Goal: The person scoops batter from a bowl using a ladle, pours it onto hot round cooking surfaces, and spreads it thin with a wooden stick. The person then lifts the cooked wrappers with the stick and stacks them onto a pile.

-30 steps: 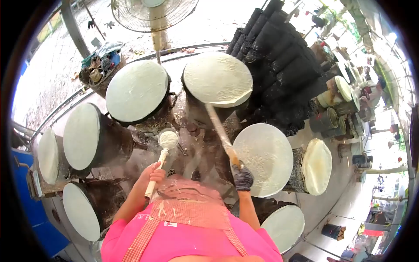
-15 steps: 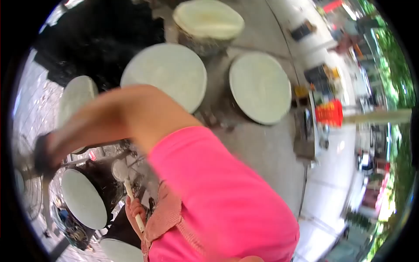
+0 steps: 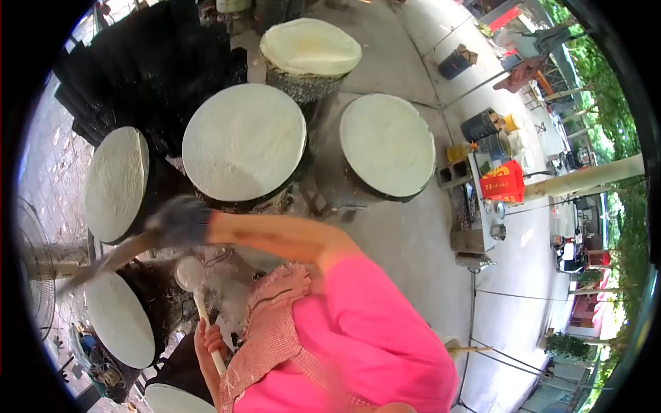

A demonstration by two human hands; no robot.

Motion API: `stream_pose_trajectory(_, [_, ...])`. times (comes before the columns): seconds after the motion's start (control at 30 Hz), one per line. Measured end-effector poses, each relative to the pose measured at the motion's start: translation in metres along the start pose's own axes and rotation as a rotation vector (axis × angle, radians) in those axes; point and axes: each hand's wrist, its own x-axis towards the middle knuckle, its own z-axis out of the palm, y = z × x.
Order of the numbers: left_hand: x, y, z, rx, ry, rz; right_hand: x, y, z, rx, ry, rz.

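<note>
My left hand (image 3: pixel 212 339) is wrapped round the pale handle of a ladle (image 3: pixel 189 274), whose round bowl is coated in white. Reaching across the view, my right hand (image 3: pixel 180 221) wears a dark glove and is closed on a long, flat, curved tool (image 3: pixel 110 265) that is blurred by motion. Beneath the tool lies a round griddle (image 3: pixel 120 320) covered with a smooth white layer. Just above the glove, another white-coated griddle (image 3: pixel 116 186) has a rougher surface. A larger griddle (image 3: pixel 244 141) with a white layer stands beyond my right forearm.
Two more white-coated griddles (image 3: pixel 387 144) (image 3: pixel 311 47) stand farther off, near a black ridged pile (image 3: pixel 148 76). A fan (image 3: pixel 34 268) is at the left edge. A red bag (image 3: pixel 502 182) hangs by a pale post (image 3: pixel 585 177), near dark buckets (image 3: pixel 482 125).
My right arm has swung back from the far left, bringing the gloved hand and tool nearer my body. My left hand keeps its hold on the ladle. The view has shifted slightly.
</note>
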Motion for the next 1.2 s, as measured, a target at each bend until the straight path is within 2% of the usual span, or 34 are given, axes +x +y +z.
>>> stream_pose_trajectory(0.03, [0.003,-0.010,-0.004,-0.015,0.015,0.017,-0.036,0.009,-0.022,-0.088,-0.166,0.268])
stream_pose_trajectory(0.07, [0.010,-0.020,-0.007,-0.029,0.031,0.033,-0.078,0.045,-0.016,0.086,0.012,0.435])
stream_pose_trajectory(0.1, [0.018,-0.028,-0.010,-0.027,0.030,0.013,-0.129,0.061,-0.033,0.104,0.108,0.508])
stream_pose_trajectory(0.13, [0.028,-0.037,-0.014,-0.026,0.031,-0.007,-0.179,0.076,-0.051,0.127,0.209,0.575])
stream_pose_trajectory(0.17, [0.040,-0.046,-0.017,-0.029,0.036,-0.025,-0.234,0.111,-0.048,0.295,0.387,0.544])
stream_pose_trajectory(0.2, [0.054,-0.055,-0.019,-0.010,0.035,-0.046,-0.288,0.123,-0.065,0.237,0.505,0.603])
stream_pose_trajectory(0.3, [0.102,-0.089,-0.025,-0.012,0.045,-0.051,-0.447,0.132,-0.125,-0.264,0.847,0.865])
stream_pose_trajectory(0.33, [0.120,-0.105,-0.023,-0.039,0.026,-0.074,-0.507,0.153,-0.136,-0.374,0.798,1.261])
stream_pose_trajectory(0.37, [0.135,-0.123,-0.017,-0.067,0.020,-0.093,-0.588,0.181,-0.130,-0.397,0.917,1.426])
stream_pose_trajectory(0.4, [0.146,-0.137,-0.012,-0.096,0.021,-0.110,-0.583,0.130,-0.164,-0.482,0.916,1.603])
stream_pose_trajectory(0.43, [0.157,-0.146,-0.009,-0.080,0.034,-0.133,-0.607,0.117,-0.172,-0.438,1.064,1.661])
stream_pose_trajectory(0.47, [0.169,-0.153,-0.006,-0.065,0.037,-0.157,-0.638,0.114,-0.172,-0.513,1.095,1.613])
stream_pose_trajectory(0.53, [0.186,-0.160,0.002,0.021,0.075,-0.244,-0.668,0.100,-0.168,-0.604,1.007,1.714])
stream_pose_trajectory(0.57, [0.192,-0.172,0.011,0.021,0.143,-0.177,-0.677,0.093,-0.162,-0.648,0.945,1.711])
stream_pose_trajectory(0.63, [0.204,-0.185,0.023,0.036,0.157,-0.231,-0.686,0.076,-0.142,-0.720,0.830,1.702])
stream_pose_trajectory(0.73, [0.213,-0.185,0.028,0.102,0.198,-0.295,-0.702,0.041,-0.107,-0.739,0.805,1.645])
stream_pose_trajectory(0.77, [0.216,-0.184,0.030,0.128,0.214,-0.309,-0.700,0.023,-0.104,-0.676,0.680,1.722])
stream_pose_trajectory(0.9, [0.217,-0.181,0.032,0.128,0.281,-0.307,-0.725,-0.004,-0.058,-0.556,0.693,1.657])
stream_pose_trajectory(0.97, [0.212,-0.178,0.032,0.122,0.316,-0.293,-0.720,-0.013,-0.051,-0.484,0.740,1.618])
stream_pose_trajectory(1.07, [0.204,-0.173,0.032,0.093,0.344,-0.303,-0.701,-0.022,-0.050,-0.416,0.688,1.542])
stream_pose_trajectory(1.13, [0.196,-0.163,0.029,0.119,0.346,-0.304,-0.696,-0.011,-0.041,-0.321,0.795,1.515])
stream_pose_trajectory(1.2, [0.187,-0.155,0.024,0.131,0.351,-0.301,-0.649,-0.010,-0.061,-0.274,0.890,1.498])
